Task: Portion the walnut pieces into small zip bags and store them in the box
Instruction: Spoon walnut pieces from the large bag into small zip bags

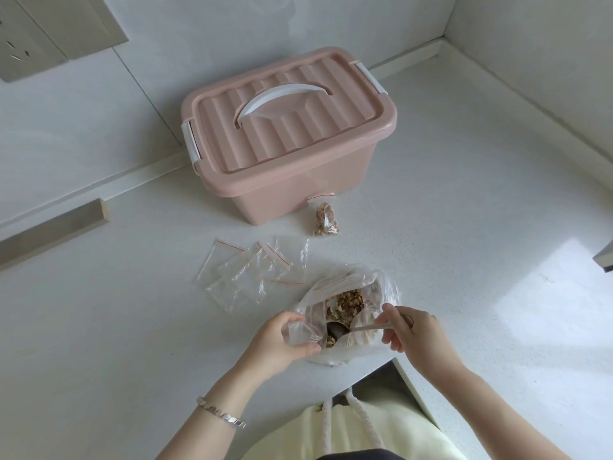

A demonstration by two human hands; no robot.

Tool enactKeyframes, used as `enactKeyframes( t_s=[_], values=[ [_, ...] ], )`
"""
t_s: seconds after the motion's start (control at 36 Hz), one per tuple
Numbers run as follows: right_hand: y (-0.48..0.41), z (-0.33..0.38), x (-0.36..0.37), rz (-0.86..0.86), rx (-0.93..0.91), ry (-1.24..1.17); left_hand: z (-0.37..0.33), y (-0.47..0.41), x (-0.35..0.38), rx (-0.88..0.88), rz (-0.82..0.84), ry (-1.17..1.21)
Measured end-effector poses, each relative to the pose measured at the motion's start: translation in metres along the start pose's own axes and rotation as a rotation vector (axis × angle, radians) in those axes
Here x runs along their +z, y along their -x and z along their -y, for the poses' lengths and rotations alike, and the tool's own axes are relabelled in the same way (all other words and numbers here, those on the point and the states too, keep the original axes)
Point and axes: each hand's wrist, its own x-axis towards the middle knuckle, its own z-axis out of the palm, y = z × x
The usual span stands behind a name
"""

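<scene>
L grip (282,343) pinching sm zip bag (298,333), R grip (411,336) holding spoon (337,330) by walnut pieces (345,305)

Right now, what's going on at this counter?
A person is portioning walnut pieces. The left hand grips a small zip bag at the edge of the big bag, while the right hand holds a spoon dipped into it. One filled bag lies in front of the pink box, whose lid is on. Several empty zip bags lie on the counter.
</scene>
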Motion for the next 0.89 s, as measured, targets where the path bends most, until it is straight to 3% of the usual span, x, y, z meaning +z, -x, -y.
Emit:
enactKeyframes(
  t_s=[0.14,0.25,0.44,0.61,0.89],
  values=[
    [-0.002,-0.002,0.008,0.077,0.160,-0.164,-0.002,-0.001,0.006,0.009,-0.058,0.101],
    [-0.003,-0.005,0.008,0.031,0.249,-0.319,-0.008,0.004,0.006,0.061,-0.118,0.143],
    [0.000,-0.015,-0.011,-0.063,0.330,-0.461,-0.014,0.015,-0.001,0.317,-0.291,0.019],
    [0.002,-0.015,-0.025,-0.107,0.296,-0.479,-0.027,0.027,-0.003,0.462,-0.346,-0.100],
    [0.002,0.009,-0.056,-0.195,0.126,-0.462,-0.023,0.011,0.011,0.361,-0.218,-0.278]
  ],
)
